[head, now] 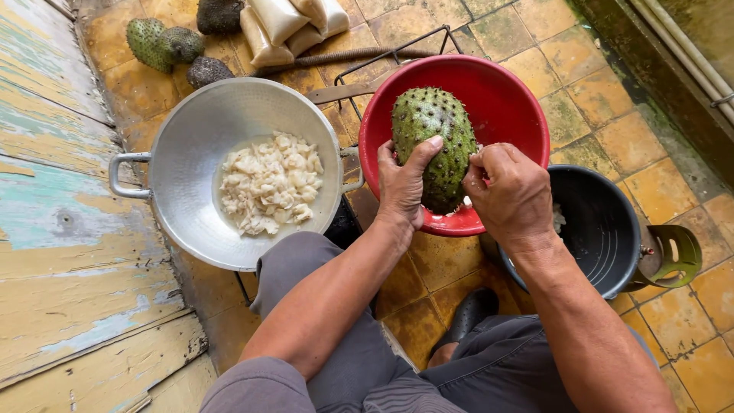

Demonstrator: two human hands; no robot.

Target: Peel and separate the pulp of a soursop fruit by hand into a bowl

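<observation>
A big green spiky fruit (432, 134) is held upright over a red plastic bowl (505, 99). My left hand (404, 186) grips its left side, thumb pressed on the skin. On the fruit's right side, my right hand (511, 195) pinches the skin with closed fingers, where a little white flesh shows. Left of the red bowl stands a metal pan with two handles (187, 164) that holds white fruit pulp (269, 182).
A dark bucket (604, 229) with a green handle (677, 256) stands at the right on the yellow tiled floor. More spiky fruits (162, 42) and filled plastic bags (287, 27) lie at the top. A worn wooden wall (53, 229) runs along the left. A black wire rack (397, 53) sits under the bowls.
</observation>
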